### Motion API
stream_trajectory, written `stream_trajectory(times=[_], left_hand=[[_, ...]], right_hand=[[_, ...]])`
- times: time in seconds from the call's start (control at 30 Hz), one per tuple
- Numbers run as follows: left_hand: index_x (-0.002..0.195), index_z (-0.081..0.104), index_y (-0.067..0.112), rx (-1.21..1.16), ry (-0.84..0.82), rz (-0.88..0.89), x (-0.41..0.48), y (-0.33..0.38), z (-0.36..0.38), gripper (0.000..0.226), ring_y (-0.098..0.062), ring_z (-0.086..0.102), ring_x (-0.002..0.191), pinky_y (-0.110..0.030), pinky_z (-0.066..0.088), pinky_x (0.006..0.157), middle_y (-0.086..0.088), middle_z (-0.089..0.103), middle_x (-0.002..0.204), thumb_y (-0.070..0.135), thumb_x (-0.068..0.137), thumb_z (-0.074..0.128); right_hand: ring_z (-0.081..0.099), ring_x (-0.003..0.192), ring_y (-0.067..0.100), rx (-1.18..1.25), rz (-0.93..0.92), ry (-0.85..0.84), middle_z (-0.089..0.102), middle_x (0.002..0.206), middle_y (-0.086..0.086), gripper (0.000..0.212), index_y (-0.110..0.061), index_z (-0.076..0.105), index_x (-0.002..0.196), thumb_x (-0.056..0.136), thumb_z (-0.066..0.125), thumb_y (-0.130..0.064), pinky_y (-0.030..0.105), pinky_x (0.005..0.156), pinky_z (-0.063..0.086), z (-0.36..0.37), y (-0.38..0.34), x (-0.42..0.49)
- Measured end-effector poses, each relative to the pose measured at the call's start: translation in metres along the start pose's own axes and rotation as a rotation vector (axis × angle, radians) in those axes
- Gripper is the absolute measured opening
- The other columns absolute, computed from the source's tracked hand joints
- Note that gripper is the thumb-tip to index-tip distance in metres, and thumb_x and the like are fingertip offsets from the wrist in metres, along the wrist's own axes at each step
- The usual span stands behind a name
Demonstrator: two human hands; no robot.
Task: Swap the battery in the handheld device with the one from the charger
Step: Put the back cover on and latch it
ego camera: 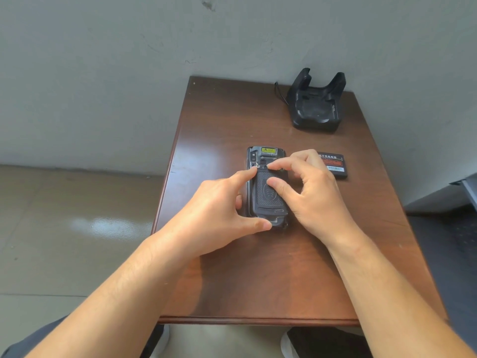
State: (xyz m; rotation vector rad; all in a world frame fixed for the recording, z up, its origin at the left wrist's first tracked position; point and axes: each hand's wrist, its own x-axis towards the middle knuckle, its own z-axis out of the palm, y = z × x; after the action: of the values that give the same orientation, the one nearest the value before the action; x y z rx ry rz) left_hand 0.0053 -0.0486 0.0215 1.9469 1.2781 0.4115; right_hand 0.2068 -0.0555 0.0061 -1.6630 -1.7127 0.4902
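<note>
The handheld device (267, 187) lies face down near the middle of the brown wooden counter (232, 120), its textured back cover (268, 200) in place and a yellow label (268, 150) at its far end. The left hand (219, 210) sits at the device's 9 o'clock side, fingers spread: the index fingertip touches a small silver latch (257, 165) near the cover's upper left corner, and the thumb presses against the device's near end at about 6 o'clock. It closes on nothing; it only bears on the device. The right hand (309, 187) comes in from 3 o'clock, loosely curled, with its index fingertip on the strip just above the cover and its thumb resting flat on the cover's upper part; it too grips nothing. A loose battery (334, 166) with a red-and-black label lies flat on the counter at 3 o'clock from the device, just beyond the right hand, whose knuckles hide its near left corner. The black charger (316, 107) stands at about 1 o'clock, well apart, near the counter's far right corner; its cradle looks empty and a thin cord (280, 93) leaves its left side. The device's right edge is covered by the right hand, and the label print on the battery is too small to read. Both forearms run out of the lower edge.
</note>
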Motion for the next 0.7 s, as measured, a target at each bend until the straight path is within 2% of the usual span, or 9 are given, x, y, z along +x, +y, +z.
stream_trajectory(times=[0.07, 0.17, 0.33, 0.43, 0.53, 0.6, 0.7], left_hand=[[0.155, 0.031, 0.042, 0.014, -0.009, -0.009, 0.001, 0.000, 0.000, 0.100, 0.005, 0.051, 0.068, -0.006, 0.036, 0.061, 0.011, 0.052, 0.075, 0.058, 0.070, 0.081], [0.155, 0.030, 0.043, 0.017, -0.015, -0.011, 0.002, -0.001, 0.000, 0.100, 0.006, 0.052, 0.067, -0.006, 0.037, 0.062, 0.011, 0.052, 0.074, 0.058, 0.070, 0.081], [0.152, 0.035, 0.043, 0.012, -0.019, -0.009, 0.003, -0.002, -0.003, 0.095, 0.008, 0.056, 0.066, -0.008, 0.039, 0.062, 0.011, 0.055, 0.078, 0.059, 0.070, 0.080], [0.139, 0.049, 0.038, -0.047, 0.007, -0.016, 0.008, -0.002, -0.007, 0.067, 0.001, 0.066, 0.058, -0.016, 0.047, 0.068, 0.006, 0.061, 0.072, 0.054, 0.080, 0.075], [0.120, 0.057, 0.035, -0.064, 0.091, 0.004, 0.014, -0.003, -0.005, 0.032, -0.008, 0.069, 0.047, -0.017, 0.050, 0.065, 0.003, 0.062, 0.072, 0.044, 0.092, 0.067], [0.116, 0.058, 0.036, -0.054, 0.141, 0.020, 0.017, -0.006, -0.001, 0.022, -0.010, 0.066, 0.044, -0.021, 0.054, 0.058, 0.003, 0.061, 0.077, 0.038, 0.095, 0.065], [0.118, 0.058, 0.042, -0.029, 0.180, 0.047, 0.021, -0.010, 0.003, 0.024, -0.011, 0.064, 0.049, -0.028, 0.057, 0.049, 0.003, 0.058, 0.083, 0.038, 0.095, 0.065]], right_hand=[[0.057, 0.105, 0.013, -0.009, 0.011, -0.017, 0.052, 0.106, -0.015, 0.028, -0.033, 0.071, 0.116, 0.088, 0.075, -0.031, 0.023, 0.095, 0.045, 0.000, -0.002, 0.000], [0.058, 0.108, 0.013, -0.003, 0.034, -0.030, 0.054, 0.110, -0.013, 0.031, -0.033, 0.069, 0.118, 0.088, 0.075, -0.034, 0.026, 0.097, 0.047, -0.002, -0.003, 0.001], [0.058, 0.100, 0.009, -0.050, 0.055, -0.007, 0.056, 0.110, -0.010, 0.031, -0.032, 0.068, 0.115, 0.085, 0.077, -0.039, 0.022, 0.089, 0.045, -0.003, -0.003, 0.001], [0.056, 0.093, 0.004, -0.077, 0.053, 0.013, 0.056, 0.105, -0.010, 0.032, -0.031, 0.068, 0.112, 0.084, 0.077, -0.041, 0.019, 0.084, 0.041, -0.004, -0.002, 0.001], [0.053, 0.090, -0.006, -0.092, 0.046, 0.009, 0.054, 0.099, -0.014, 0.032, -0.031, 0.067, 0.110, 0.083, 0.077, -0.043, 0.011, 0.079, 0.038, -0.004, -0.002, 0.000], [0.052, 0.089, -0.010, -0.093, 0.045, 0.000, 0.052, 0.095, -0.017, 0.031, -0.031, 0.066, 0.109, 0.082, 0.077, -0.044, 0.006, 0.077, 0.036, -0.005, -0.001, 0.001], [0.052, 0.086, -0.011, -0.089, 0.047, -0.012, 0.051, 0.091, -0.018, 0.030, -0.032, 0.066, 0.107, 0.082, 0.076, -0.045, 0.006, 0.076, 0.036, -0.006, 0.000, 0.002]])
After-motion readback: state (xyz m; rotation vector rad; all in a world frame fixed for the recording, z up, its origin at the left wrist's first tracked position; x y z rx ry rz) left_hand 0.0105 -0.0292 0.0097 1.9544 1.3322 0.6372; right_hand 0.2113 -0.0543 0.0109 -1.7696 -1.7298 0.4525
